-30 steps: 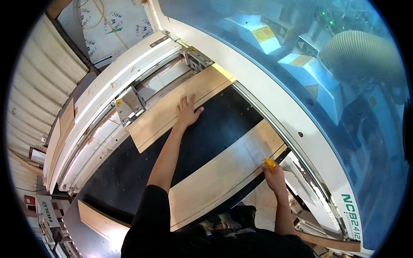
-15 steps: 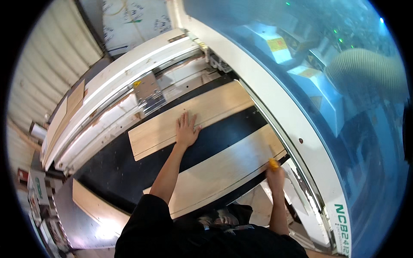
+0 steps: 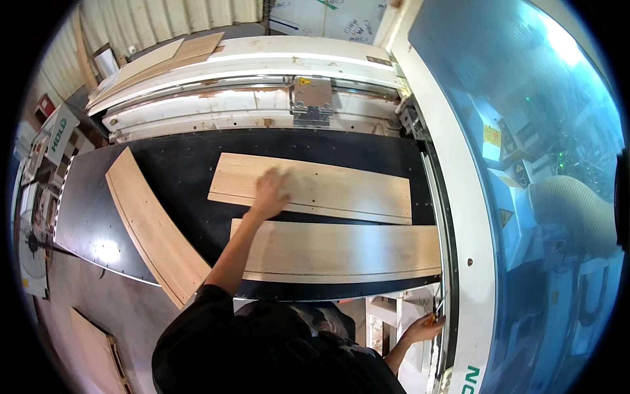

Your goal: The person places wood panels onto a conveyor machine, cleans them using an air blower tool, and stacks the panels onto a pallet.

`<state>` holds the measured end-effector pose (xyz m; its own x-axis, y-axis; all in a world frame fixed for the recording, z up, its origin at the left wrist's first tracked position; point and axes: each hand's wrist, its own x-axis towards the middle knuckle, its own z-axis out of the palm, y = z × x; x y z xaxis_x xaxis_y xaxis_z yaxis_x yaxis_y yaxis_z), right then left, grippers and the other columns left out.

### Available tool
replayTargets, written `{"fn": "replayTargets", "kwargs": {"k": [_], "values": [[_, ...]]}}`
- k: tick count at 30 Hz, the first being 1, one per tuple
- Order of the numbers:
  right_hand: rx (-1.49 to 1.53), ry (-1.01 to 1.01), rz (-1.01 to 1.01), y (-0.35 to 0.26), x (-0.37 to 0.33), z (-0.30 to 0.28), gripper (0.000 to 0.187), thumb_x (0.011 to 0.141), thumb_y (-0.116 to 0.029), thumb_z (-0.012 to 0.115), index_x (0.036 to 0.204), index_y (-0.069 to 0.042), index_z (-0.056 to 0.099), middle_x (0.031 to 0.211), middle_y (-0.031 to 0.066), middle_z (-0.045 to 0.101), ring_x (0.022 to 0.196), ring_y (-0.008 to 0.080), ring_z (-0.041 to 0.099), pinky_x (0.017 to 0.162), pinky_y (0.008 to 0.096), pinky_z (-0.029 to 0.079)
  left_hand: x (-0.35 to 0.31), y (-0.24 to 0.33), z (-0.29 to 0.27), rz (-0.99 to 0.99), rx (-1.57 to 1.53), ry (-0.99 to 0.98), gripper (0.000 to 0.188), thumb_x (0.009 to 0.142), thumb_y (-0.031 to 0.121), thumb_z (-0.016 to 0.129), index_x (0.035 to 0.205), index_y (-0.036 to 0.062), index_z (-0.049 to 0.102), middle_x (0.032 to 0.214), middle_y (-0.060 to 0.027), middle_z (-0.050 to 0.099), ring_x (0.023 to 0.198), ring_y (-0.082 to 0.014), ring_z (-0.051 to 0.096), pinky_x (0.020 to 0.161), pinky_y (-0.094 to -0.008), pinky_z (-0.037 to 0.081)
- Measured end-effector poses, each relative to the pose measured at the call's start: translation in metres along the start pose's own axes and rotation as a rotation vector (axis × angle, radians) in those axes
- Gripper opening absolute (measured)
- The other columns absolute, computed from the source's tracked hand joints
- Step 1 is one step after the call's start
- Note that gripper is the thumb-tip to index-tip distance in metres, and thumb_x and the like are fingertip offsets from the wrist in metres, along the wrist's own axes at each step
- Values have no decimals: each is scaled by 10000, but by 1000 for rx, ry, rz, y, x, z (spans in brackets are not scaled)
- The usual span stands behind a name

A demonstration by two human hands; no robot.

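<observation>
My left hand is over the left part of the farther wooden board, fingers apart and smeared by motion; whether it touches the board I cannot tell. Closer to me lies a second pale board, with a groove along its near edge. My right hand is past the bed's near edge, beside the machine's rail. Its fingers close around a small tool with a yellow-orange handle; the tool's exact kind is unclear.
A third board lies slantwise on the black machine bed, overhanging its near edge. A white gantry with a blue transparent cover stands at right. Behind the bed runs a white beam carrying thin panels.
The view has turned, showing more of the left side. My right hand has moved off the nearer board toward me, still with the yellow-handled tool. My left hand stays around the farther board.
</observation>
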<state>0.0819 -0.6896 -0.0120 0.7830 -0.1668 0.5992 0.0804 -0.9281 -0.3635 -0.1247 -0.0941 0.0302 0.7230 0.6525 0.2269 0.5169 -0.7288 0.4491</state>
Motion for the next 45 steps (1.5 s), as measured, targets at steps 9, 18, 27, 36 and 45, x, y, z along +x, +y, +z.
{"fn": "replayTargets", "kwargs": {"k": [9,18,27,36,45], "values": [[560,-337,-413,-218,46,89,448,874,-164,693,1287,-35,576,1393,297,483,1339,447,434,1119,554,335,-59,-86,-75,-705,129,72,875,790,477,806,1518,233,386,1534,-244,344,1440,-441,311,1125,-666,260],[-9,-774,-471,-316,95,186,661,807,-424,711,1233,66,588,1240,368,579,1206,533,542,1035,588,455,-70,-73,-62,-679,144,145,721,779,396,808,1418,221,524,1337,-242,497,1262,-424,483,1062,-521,419],[122,-1102,-307,-339,143,164,599,854,-458,605,1007,112,707,1084,351,681,1084,423,675,926,459,516,-97,-71,-160,-793,139,295,561,805,493,773,1259,183,661,1154,-230,641,1139,-402,579,933,-490,477],[786,-1067,-68,-289,38,134,393,912,-309,621,978,79,640,915,169,662,859,271,617,798,395,491,-183,-79,-216,-921,169,554,396,855,374,752,1153,119,700,1107,-245,640,1083,-447,606,934,-533,494],[1179,-1529,256,-352,-131,2,426,918,-184,645,1278,-9,497,1188,137,618,1062,234,595,890,380,499,-203,-84,-203,-842,202,386,721,861,477,729,1480,224,462,1557,-266,351,1449,-487,295,1130,-700,232]]}}
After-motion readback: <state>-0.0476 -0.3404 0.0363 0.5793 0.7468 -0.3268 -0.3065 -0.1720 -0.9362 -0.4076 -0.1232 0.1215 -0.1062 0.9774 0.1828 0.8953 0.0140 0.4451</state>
